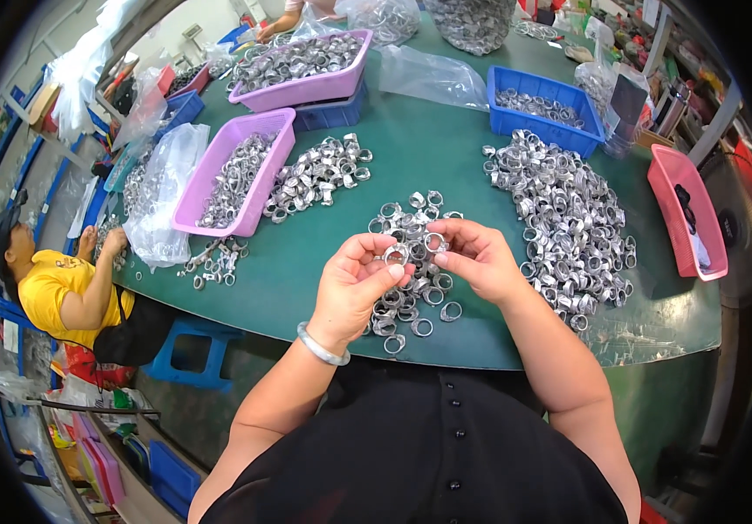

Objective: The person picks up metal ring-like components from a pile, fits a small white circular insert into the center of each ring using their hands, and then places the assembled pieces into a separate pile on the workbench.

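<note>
My left hand (355,281) pinches a silver-coloured metal ring (396,254) between thumb and fingers. Close beside it, my right hand (479,258) grips another metal ring (434,243) by its edge. Both hands are held over a small heap of loose rings (409,306) near the front edge of the green table. A pale bangle circles my left wrist. To the right lies a much larger heap of rings (572,231), and a further pile of rings (323,175) sits beyond my left hand.
Purple baskets (185,203) of rings stand to the left, one on a blue bin (330,113). Another blue bin (601,140) holds rings at the far right. A pink basket (716,262) sits by the right edge. A person in yellow (61,288) works at the left.
</note>
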A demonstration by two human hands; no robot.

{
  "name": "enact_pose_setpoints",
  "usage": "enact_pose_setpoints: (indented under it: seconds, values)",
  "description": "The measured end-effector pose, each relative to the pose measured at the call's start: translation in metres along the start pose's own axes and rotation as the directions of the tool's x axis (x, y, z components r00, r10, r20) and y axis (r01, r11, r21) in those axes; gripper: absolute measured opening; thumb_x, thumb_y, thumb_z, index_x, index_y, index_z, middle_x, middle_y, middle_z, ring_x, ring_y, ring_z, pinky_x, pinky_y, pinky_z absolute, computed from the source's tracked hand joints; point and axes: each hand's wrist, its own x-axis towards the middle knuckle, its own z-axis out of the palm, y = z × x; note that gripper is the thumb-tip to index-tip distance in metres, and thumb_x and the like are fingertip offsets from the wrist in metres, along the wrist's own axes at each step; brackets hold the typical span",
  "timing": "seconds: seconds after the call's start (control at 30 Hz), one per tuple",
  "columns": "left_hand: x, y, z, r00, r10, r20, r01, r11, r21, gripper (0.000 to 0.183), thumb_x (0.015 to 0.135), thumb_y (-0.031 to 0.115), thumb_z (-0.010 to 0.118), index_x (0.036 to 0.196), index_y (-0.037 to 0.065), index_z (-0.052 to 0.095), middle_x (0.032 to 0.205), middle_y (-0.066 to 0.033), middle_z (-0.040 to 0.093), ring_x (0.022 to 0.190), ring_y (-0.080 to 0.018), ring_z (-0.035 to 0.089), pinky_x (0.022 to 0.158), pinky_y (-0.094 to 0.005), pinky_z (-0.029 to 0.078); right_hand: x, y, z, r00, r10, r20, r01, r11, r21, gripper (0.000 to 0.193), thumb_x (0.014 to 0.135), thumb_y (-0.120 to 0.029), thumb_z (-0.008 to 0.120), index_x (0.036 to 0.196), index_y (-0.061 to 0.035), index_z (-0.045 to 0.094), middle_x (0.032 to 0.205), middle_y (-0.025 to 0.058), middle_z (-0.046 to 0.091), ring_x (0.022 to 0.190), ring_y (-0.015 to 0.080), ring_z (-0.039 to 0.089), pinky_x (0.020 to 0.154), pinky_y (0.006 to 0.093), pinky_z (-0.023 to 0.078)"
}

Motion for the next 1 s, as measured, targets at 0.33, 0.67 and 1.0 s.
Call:
enact_pose_setpoints:
  seconds: [0.33, 0.67, 1.0]
  values:
    - [-0.004, 0.000, -0.002, 1.000, 0.013, 0.004, -0.012, 0.999, -0.046, 0.026, 0.080, -0.001, 0.060, 0.103, 0.000, 0.048, 0.099, -0.0114, 0.059, 0.086, -0.0186, 0.061, 0.075, -0.0278, 0.052, -0.001, 0.001, -0.001, 0.999, 0.011, 0.032, -0.009, 0.999, -0.034, 0.036, 0.080, 0.003, 0.058, 0.115, -0.0005, 0.053, 0.094, 0.0018, 0.057, 0.083, 0.0070, 0.053, 0.073, 0.0210, 0.045]
    - [-0.006, -0.008, -0.002, 0.982, 0.180, -0.047, -0.171, 0.973, 0.157, 0.029, 0.079, -0.010, 0.055, 0.105, -0.002, 0.046, 0.097, -0.0094, 0.056, 0.089, -0.0168, 0.060, 0.078, -0.0261, 0.050, -0.001, 0.000, 0.002, 0.998, 0.002, 0.056, 0.001, 0.998, -0.055, 0.034, 0.081, 0.002, 0.057, 0.114, -0.0003, 0.052, 0.094, 0.0013, 0.057, 0.085, 0.0065, 0.053, 0.075, 0.0208, 0.045]
    - [-0.007, -0.012, -0.004, 0.980, 0.198, -0.034, -0.187, 0.960, 0.207, 0.029, 0.079, -0.009, 0.056, 0.106, -0.002, 0.045, 0.099, -0.0090, 0.055, 0.092, -0.0164, 0.059, 0.079, -0.0257, 0.049, -0.003, 0.001, 0.001, 0.998, 0.007, 0.069, -0.003, 0.998, -0.069, 0.034, 0.080, 0.003, 0.057, 0.114, -0.0005, 0.052, 0.095, 0.0016, 0.057, 0.085, 0.0069, 0.054, 0.074, 0.0209, 0.045]
